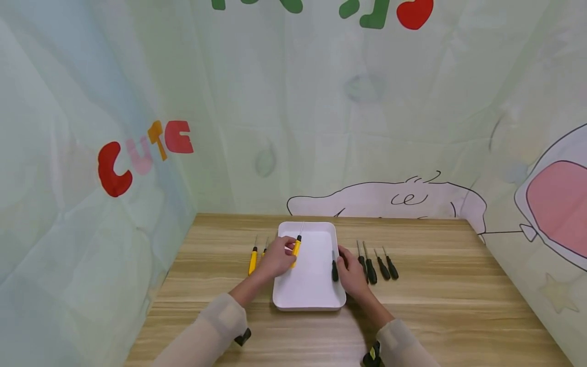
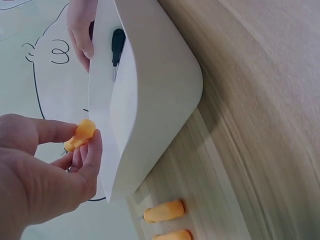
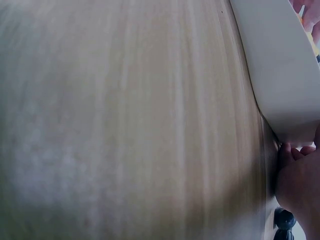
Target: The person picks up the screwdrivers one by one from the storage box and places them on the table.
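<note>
My left hand (image 1: 276, 259) pinches a yellow-handled screwdriver (image 1: 296, 248) between thumb and fingers. It is over the left side of a white tray (image 1: 312, 293), its shaft pointing away from me. In the left wrist view the yellow handle (image 2: 84, 132) shows end-on at the fingertips. My right hand (image 1: 352, 275) grips the tray's right wall, thumb by the rim and fingers on the outer side. Inside the tray, along that wall, lies a black-handled screwdriver (image 1: 335, 271).
Left of the tray, two more yellow screwdrivers (image 1: 253, 261) lie on the wooden table (image 1: 206, 295), one partly behind my left hand. Several black screwdrivers (image 1: 382, 268) lie in a row to the right, close to my right hand. A printed cloth (image 1: 312, 153) hangs behind the table.
</note>
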The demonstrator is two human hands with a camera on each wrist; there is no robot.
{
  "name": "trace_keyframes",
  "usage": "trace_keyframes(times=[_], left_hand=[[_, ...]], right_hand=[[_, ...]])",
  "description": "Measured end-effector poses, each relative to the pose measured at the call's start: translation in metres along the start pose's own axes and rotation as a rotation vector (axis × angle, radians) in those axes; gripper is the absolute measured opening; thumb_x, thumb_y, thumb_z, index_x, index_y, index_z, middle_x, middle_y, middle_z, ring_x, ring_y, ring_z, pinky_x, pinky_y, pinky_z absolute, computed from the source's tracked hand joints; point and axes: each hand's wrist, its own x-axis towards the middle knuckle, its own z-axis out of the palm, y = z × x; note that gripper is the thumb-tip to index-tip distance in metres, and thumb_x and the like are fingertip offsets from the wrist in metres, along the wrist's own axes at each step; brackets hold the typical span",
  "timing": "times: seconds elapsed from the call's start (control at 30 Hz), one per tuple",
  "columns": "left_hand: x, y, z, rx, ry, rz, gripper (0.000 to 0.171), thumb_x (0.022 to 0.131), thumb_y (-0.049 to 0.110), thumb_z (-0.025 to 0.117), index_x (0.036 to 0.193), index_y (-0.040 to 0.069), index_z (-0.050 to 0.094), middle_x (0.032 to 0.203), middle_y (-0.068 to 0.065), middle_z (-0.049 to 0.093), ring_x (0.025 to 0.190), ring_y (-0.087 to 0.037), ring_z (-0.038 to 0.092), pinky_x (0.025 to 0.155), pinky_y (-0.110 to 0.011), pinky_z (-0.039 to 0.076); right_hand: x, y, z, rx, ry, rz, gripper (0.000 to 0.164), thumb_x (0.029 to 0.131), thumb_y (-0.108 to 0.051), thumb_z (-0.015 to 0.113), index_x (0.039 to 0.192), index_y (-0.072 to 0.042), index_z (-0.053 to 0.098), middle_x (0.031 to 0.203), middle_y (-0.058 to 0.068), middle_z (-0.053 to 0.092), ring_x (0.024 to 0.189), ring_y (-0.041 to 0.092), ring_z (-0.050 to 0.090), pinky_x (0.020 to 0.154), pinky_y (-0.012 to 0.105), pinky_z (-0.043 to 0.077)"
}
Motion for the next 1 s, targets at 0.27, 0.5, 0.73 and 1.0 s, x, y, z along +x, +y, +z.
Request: trace_keyframes(times=[0.27, 0.5, 0.73, 1.0], left_hand=[[0.001, -0.005, -0.009, -0.001, 0.032, 0.000, 0.045, 0.095, -0.001, 0.070, 0.140, -0.003, 0.061, 0.120, -0.011, 0.064, 0.110, -0.027, 0.064, 0.092, -0.037, 0.061], [0.001, -0.007, -0.016, -0.039, 0.070, 0.034, 0.045, 0.092, -0.005, 0.069, 0.136, -0.007, 0.062, 0.118, -0.015, 0.065, 0.108, -0.030, 0.065, 0.090, -0.037, 0.061], [0.002, -0.012, -0.021, -0.052, 0.079, 0.004, 0.046, 0.091, -0.005, 0.068, 0.137, -0.007, 0.062, 0.119, -0.015, 0.064, 0.109, -0.030, 0.065, 0.091, -0.037, 0.061], [0.003, -0.018, -0.032, -0.026, 0.088, -0.018, 0.046, 0.094, -0.003, 0.067, 0.139, -0.006, 0.060, 0.122, -0.015, 0.063, 0.113, -0.031, 0.064, 0.097, -0.041, 0.059]], right_hand=[[0.000, 0.000, 0.000, -0.009, -0.006, 0.006, 0.045, 0.111, -0.011, 0.049, 0.153, 0.004, 0.051, 0.151, 0.024, 0.056, 0.141, 0.039, 0.053, 0.115, 0.057, 0.043], [0.000, 0.001, 0.000, -0.003, -0.007, 0.022, 0.046, 0.111, -0.013, 0.050, 0.155, 0.002, 0.050, 0.153, 0.023, 0.055, 0.142, 0.038, 0.051, 0.117, 0.057, 0.042], [-0.002, 0.001, 0.000, -0.003, -0.008, 0.025, 0.047, 0.111, -0.013, 0.049, 0.155, 0.002, 0.049, 0.154, 0.023, 0.055, 0.143, 0.039, 0.051, 0.117, 0.057, 0.042], [-0.001, 0.001, 0.000, -0.006, -0.008, 0.032, 0.047, 0.111, -0.014, 0.050, 0.155, 0.002, 0.049, 0.154, 0.023, 0.054, 0.143, 0.039, 0.050, 0.117, 0.057, 0.041]])
